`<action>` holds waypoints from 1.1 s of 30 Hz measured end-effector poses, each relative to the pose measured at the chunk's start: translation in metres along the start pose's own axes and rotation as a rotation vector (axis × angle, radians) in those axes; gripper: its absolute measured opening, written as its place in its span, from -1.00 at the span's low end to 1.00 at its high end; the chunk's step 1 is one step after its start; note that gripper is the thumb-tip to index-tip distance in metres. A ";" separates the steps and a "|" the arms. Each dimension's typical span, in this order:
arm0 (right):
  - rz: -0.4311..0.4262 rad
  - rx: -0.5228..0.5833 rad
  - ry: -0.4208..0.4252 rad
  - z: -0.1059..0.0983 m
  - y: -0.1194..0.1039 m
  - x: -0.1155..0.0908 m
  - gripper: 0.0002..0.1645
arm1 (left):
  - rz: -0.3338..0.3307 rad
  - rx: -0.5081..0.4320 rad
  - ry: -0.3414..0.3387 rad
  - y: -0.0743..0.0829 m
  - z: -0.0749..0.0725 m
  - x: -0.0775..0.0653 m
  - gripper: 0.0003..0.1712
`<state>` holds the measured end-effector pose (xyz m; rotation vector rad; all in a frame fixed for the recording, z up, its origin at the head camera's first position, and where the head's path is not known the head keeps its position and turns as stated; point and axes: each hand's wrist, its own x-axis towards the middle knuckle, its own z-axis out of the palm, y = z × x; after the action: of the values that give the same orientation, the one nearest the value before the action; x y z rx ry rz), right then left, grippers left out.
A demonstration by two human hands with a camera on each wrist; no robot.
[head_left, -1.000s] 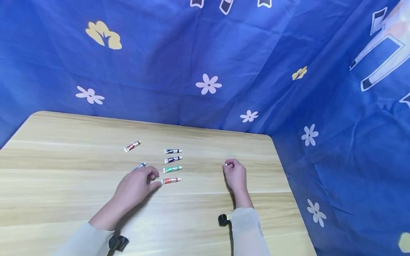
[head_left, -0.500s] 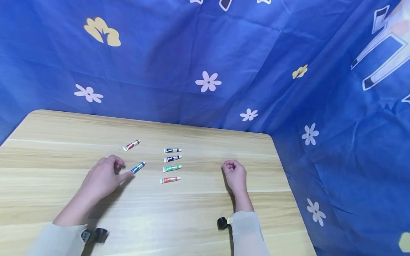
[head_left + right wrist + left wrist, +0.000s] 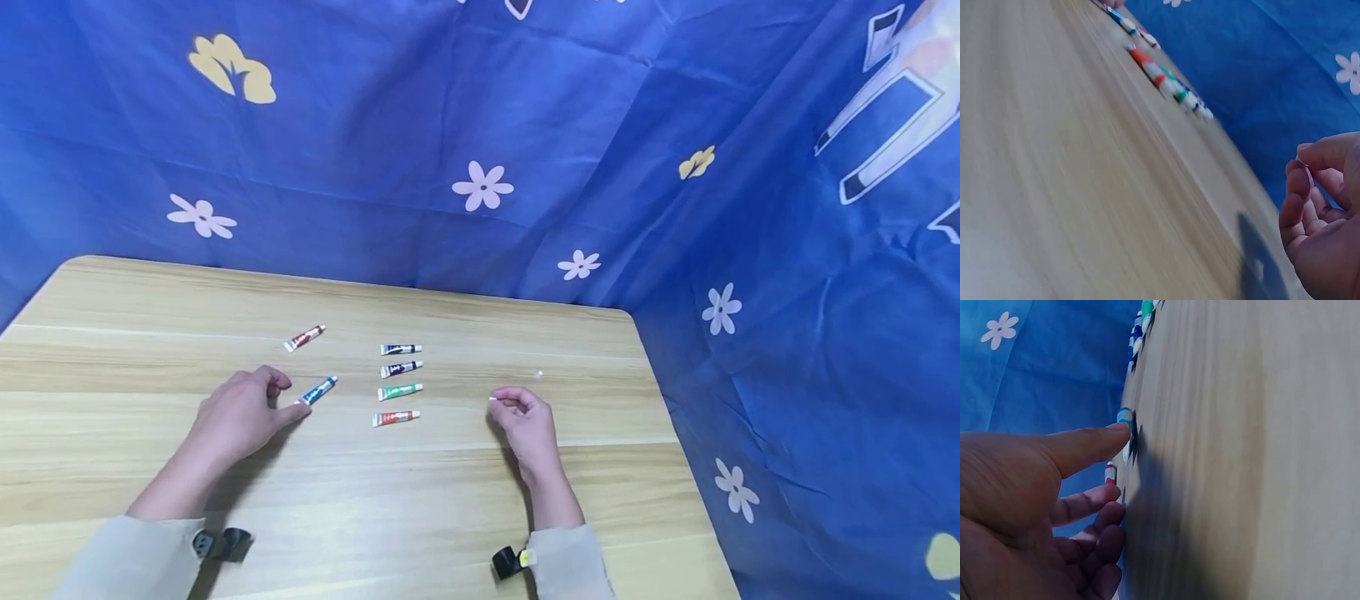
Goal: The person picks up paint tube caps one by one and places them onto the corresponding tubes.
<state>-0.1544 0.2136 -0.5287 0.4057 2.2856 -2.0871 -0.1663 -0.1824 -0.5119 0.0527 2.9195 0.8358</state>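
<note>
My left hand (image 3: 232, 417) is at the lower end of a blue paint tube (image 3: 318, 390) lying slanted on the table. Its thumb lies at the tube, and the left wrist view shows the other fingers loosely bent, apart from the thumb. A dark red tube (image 3: 304, 337) lies farther back. To the right is a column of tubes: dark blue (image 3: 401, 350), purple (image 3: 401, 368), green (image 3: 400, 391) and orange-red (image 3: 395, 418). My right hand (image 3: 525, 429), right of the column, pinches a tiny white piece (image 3: 492, 399) between thumb and finger; its kind is too small to tell.
The wooden table (image 3: 360, 517) has a rounded far edge, with a blue patterned cloth (image 3: 360, 167) hanging behind and to the right. A small whitish spot (image 3: 539, 374) shows on the table beyond the right hand.
My left hand has moved left from the orange-red tube to the blue tube, uncovering it. My right hand has shifted slightly left and nearer, and the whitish spot behind it now shows.
</note>
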 end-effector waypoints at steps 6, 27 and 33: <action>-0.010 0.001 -0.059 0.005 -0.007 -0.012 -0.74 | 0.015 0.008 0.021 0.002 0.007 0.000 -0.47; -0.026 -0.006 -0.233 0.011 -0.006 -0.026 -0.71 | 0.037 -0.179 -0.078 -0.008 0.002 -0.010 -0.75; -0.048 -0.016 -0.271 0.018 -0.010 -0.030 -0.71 | 0.013 -0.274 -0.104 0.003 -0.005 -0.022 -0.67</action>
<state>-0.1301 0.1899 -0.5149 0.0625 2.1731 -1.9996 -0.1451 -0.1839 -0.5040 0.0899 2.6853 1.1880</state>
